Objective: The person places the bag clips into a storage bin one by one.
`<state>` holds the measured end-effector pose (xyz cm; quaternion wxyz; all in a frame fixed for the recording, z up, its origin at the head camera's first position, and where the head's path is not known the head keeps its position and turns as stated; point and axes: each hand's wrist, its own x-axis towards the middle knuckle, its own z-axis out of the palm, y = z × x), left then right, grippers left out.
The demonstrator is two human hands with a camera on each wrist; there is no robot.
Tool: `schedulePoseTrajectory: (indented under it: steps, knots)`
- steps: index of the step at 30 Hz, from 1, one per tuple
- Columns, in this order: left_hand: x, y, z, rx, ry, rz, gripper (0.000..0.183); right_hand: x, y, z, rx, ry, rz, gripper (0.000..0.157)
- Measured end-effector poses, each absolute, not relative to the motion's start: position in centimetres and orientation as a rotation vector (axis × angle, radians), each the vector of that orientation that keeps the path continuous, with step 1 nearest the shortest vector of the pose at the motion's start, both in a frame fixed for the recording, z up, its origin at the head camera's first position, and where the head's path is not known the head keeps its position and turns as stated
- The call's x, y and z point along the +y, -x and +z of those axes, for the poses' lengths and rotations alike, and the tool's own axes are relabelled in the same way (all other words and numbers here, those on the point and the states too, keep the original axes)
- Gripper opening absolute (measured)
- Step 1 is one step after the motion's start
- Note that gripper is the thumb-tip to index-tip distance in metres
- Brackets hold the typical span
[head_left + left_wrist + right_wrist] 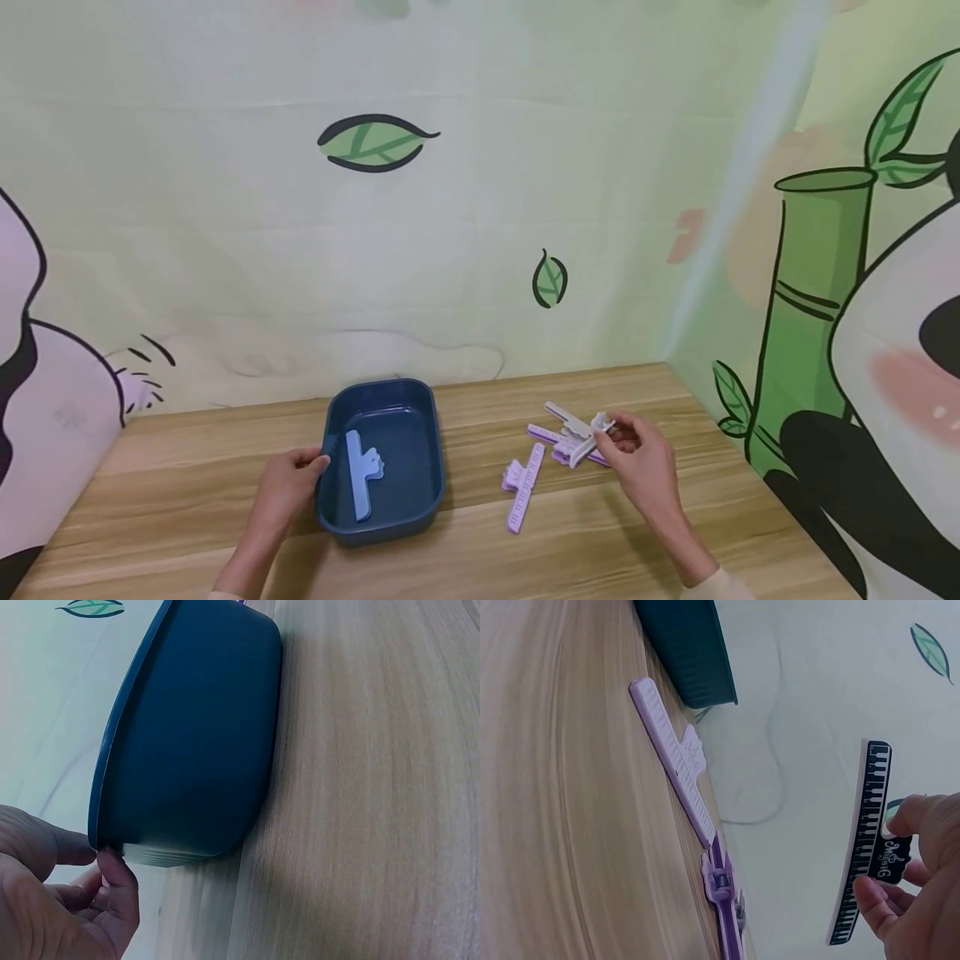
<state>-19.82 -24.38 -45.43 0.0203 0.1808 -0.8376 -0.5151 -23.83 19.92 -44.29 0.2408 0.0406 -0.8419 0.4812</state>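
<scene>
head view gives us, largest first, a pale green backdrop with cartoon prints (480, 208), then a brown wood-grain tabletop (187, 467). next comes our dark blue, rounded-rectangular plastic tub (408, 475), standing left of the loose clips. our left hand (288, 483) pinches its left rim, thumb and fingertips brought together with only the rim between; a modest pinch should steady it, and pulling up there could tip it.

our right hand (645, 458) has thumb and fingers parted just enough for a white plastic bar clip with piano-key print (871, 817), pinched about its small tab. right wrist view shows it well apart from the clips below, so we judge the step in hand to be carrying it clear of them. we do best to hold it lightly where tab meets bar, since a hard squeeze on the tab might spring it open, and to watch that its long ends don't snag.

on the table lie a lilac, ruler-marked bar clip (528, 492), nearest the tub, a purple bar clip (543, 432), and a grey-white bar clip (561, 414) beside it, contact unclear to us. inside the tub lies a pale blue bar clip (358, 479).
</scene>
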Motion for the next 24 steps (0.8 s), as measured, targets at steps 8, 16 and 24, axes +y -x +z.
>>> schedulePoseTrajectory:
  steps: [8,16,24]
  knots:
    - [-24.5,19.9,-45.6,-2.602,-0.56,-1.61,0.038,19.8,23.7,-44.1,-2.295,-0.133,1.332,0.03]
    - [-24.4,19.9,-45.4,-2.609,-0.579,-1.619,0.039,19.4,23.9,-44.0,-2.272,-0.187,1.363,0.031]
    - [-24.5,19.9,-45.6,-2.606,-0.587,-1.62,0.037,18.5,23.8,-43.4,-2.227,-0.258,1.409,0.031]
